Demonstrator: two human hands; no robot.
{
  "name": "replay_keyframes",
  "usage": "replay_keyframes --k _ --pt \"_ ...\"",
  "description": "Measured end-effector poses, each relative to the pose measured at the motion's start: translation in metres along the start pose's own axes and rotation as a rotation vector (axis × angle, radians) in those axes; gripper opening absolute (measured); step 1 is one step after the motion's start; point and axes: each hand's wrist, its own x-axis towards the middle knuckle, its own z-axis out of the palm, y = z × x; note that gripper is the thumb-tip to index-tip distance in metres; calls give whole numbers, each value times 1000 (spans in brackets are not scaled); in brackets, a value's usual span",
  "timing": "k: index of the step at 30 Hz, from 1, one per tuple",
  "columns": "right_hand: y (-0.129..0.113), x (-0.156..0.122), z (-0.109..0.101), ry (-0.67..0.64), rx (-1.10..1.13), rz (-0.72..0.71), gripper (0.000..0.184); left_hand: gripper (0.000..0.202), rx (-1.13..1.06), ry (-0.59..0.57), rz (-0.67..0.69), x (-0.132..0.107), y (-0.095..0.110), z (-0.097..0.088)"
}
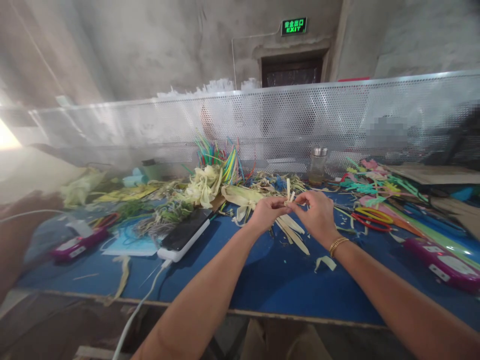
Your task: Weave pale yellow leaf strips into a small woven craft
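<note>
My left hand (265, 215) and my right hand (318, 216) meet over the blue table. Both pinch a small bundle of pale dried strips, which look like corn husk strips (292, 236). Short ends stand up between the fingertips, while longer flat ends hang below toward the table. The fingers hide how the bundle is folded or joined there. Behind my left hand lies a broad pale green husk (240, 196). A loose scrap of husk (327, 263) rests on the table below my right hand.
A phone (187, 229) lies on a white power bank with a cable. Purple power strips (80, 245) (442, 262) flank me. A glass bottle (318, 165), coloured sticks (213, 155) and husk piles (204, 185) stand before the perforated metal screen (165, 120). Another person's arm (22, 230) is at left.
</note>
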Motion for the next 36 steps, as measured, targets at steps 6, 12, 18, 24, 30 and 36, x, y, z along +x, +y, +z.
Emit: replay_keyframes --k 6,12,18,24,30,36 --pt "6 0 6 -158 290 157 25 36 101 -66 15 4 -3 -6" --pt "7 -6 18 -278 702 465 30 38 172 -12 27 4 -4 -7" --pt "-4 -10 23 -213 1020 617 31 42 77 33 30 3 -5 -2" --pt "-16 -10 20 -155 1061 758 29 37 -185 149 18 -1 -5 13" --pt "-15 -6 10 -267 754 458 28 32 -260 293 -102 -3 1 9" --pt "-2 4 -8 -80 92 -86 17 27 -291 323 -160 2 3 -3"
